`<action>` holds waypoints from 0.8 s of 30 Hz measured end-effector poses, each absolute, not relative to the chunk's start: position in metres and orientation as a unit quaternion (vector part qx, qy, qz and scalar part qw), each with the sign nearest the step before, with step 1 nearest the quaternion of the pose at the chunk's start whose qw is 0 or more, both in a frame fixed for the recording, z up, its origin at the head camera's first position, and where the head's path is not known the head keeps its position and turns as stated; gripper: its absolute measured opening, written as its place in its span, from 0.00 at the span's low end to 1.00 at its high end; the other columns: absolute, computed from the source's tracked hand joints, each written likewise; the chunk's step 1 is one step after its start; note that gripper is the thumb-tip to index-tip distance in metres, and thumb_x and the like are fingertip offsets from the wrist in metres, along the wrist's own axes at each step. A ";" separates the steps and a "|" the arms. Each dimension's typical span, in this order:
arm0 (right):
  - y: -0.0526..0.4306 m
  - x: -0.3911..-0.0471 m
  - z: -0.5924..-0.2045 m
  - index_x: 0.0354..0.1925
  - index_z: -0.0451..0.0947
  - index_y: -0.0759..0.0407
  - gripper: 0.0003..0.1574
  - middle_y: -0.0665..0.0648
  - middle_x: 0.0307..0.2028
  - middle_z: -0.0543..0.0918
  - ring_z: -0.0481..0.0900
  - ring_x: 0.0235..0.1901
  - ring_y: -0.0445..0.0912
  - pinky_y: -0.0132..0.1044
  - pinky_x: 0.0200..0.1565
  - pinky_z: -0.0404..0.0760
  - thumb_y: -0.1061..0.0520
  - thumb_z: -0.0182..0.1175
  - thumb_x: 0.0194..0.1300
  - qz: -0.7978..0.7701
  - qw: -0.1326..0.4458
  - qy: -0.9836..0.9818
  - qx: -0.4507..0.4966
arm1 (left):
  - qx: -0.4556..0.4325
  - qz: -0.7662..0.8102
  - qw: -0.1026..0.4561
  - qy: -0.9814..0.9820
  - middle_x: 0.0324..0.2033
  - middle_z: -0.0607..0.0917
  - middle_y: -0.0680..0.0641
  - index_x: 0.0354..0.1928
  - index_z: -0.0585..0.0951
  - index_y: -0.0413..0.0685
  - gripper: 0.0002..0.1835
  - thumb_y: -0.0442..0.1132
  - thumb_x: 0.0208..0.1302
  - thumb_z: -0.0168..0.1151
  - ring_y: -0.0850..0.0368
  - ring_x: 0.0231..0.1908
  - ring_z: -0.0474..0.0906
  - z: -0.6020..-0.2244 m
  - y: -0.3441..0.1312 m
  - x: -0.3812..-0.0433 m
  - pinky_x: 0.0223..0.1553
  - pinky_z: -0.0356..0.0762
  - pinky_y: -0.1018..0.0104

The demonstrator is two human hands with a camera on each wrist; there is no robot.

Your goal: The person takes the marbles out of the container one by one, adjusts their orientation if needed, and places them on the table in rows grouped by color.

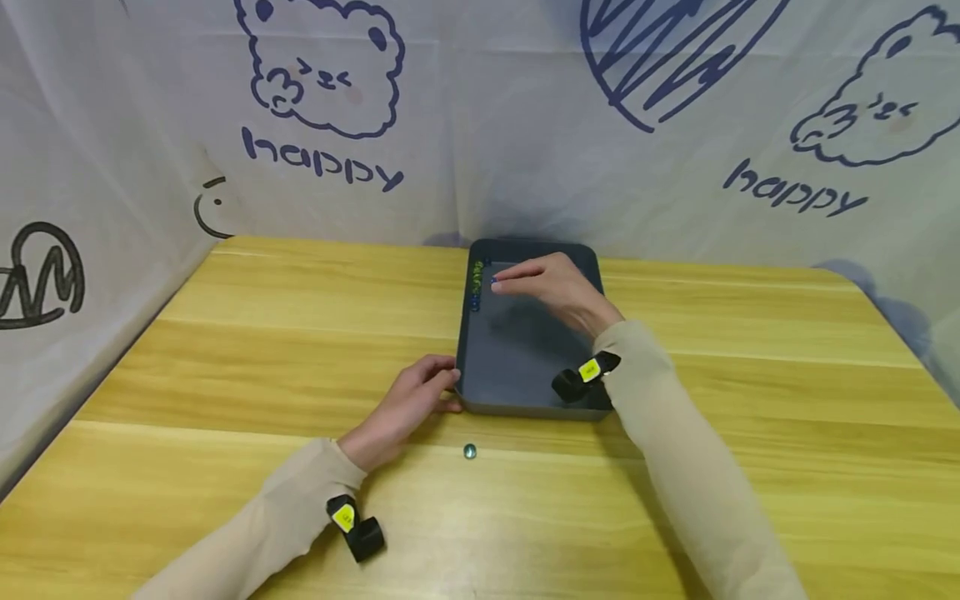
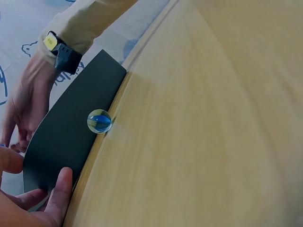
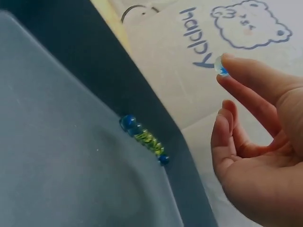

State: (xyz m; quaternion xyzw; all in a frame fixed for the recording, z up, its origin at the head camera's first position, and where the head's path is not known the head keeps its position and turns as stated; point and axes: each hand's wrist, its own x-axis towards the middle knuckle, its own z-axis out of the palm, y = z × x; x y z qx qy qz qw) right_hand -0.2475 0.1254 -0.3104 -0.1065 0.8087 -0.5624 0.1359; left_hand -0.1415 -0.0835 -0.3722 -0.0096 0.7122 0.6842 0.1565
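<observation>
My right hand (image 1: 558,287) is raised over the far part of a dark grey tray (image 1: 525,367). Thumb and forefinger pinch a clear glass marble (image 3: 220,66) with blue inside; the other fingers curl loosely below. Along the tray's left wall lies a row of blue and yellow-green marbles (image 3: 147,139). At the tray's near left corner my left hand (image 1: 408,404) holds on, thumb at the rim and fingers against the outer wall. One more clear marble with blue inside (image 2: 99,121) sits on the table just in front of the tray.
The wooden table (image 1: 300,325) carries the tray near its back edge. Behind it hangs a white cloth (image 1: 495,150) with blue drawings and lettering. Both wrists wear black camera straps over beige sleeves (image 1: 675,433).
</observation>
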 end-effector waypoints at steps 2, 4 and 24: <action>0.129 -0.244 -0.308 0.49 0.83 0.66 0.20 0.59 0.51 0.80 0.70 0.59 0.51 0.46 0.64 0.68 0.58 0.68 0.61 -0.569 0.125 0.805 -0.113 | -0.010 0.684 0.157 0.712 0.52 0.75 0.33 0.62 0.68 0.29 0.21 0.34 0.73 0.47 0.47 0.46 0.76 -0.372 -0.083 -0.142 0.42 0.82 0.63; 0.132 -0.240 -0.307 0.49 0.82 0.67 0.19 0.59 0.50 0.80 0.71 0.58 0.50 0.45 0.62 0.70 0.59 0.68 0.60 -0.577 0.117 0.800 -0.120 | -0.013 0.683 0.159 0.712 0.53 0.75 0.33 0.62 0.68 0.29 0.21 0.34 0.73 0.47 0.47 0.46 0.76 -0.372 -0.083 -0.142 0.42 0.83 0.63; 0.141 -0.193 -0.304 0.46 0.84 0.67 0.17 0.59 0.46 0.78 0.73 0.47 0.51 0.43 0.50 0.79 0.59 0.68 0.60 -0.564 0.065 0.807 -0.161 | -0.008 0.676 0.154 0.721 0.52 0.74 0.33 0.62 0.67 0.29 0.20 0.34 0.73 0.46 0.47 0.45 0.77 -0.370 -0.083 -0.142 0.42 0.83 0.63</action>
